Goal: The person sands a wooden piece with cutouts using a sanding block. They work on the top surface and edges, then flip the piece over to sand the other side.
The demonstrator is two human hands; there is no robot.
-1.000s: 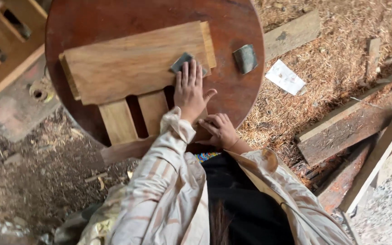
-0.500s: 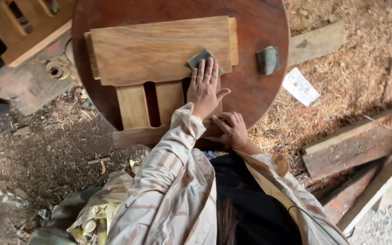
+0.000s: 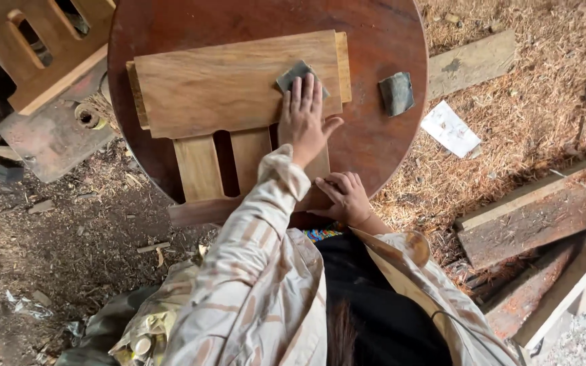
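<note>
Head view: left hand (image 3: pixel 304 120) flat on grey, perhaps abrasive sheet (image 3: pixel 296 73) atop wooden frame (image 3: pixel 235 85).

**Hidden and Cut-Off Areas**

My left hand (image 3: pixel 304 120) covers most of the grey sanding pad (image 3: pixel 293 73); only its upper corner shows. My sleeve (image 3: pixel 266 224) hides one slat's lower end. The round table (image 3: pixel 388 41) is cut off at the top edge. The slotted wooden frame (image 3: pixel 42 47) runs off the upper left corner.

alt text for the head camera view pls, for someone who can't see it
A person's left hand presses a grey sanding pad flat on a slatted wooden panel lying on a round dark table, while the right hand steadies the panel's lower edge. A second pad lies beside it.
</note>
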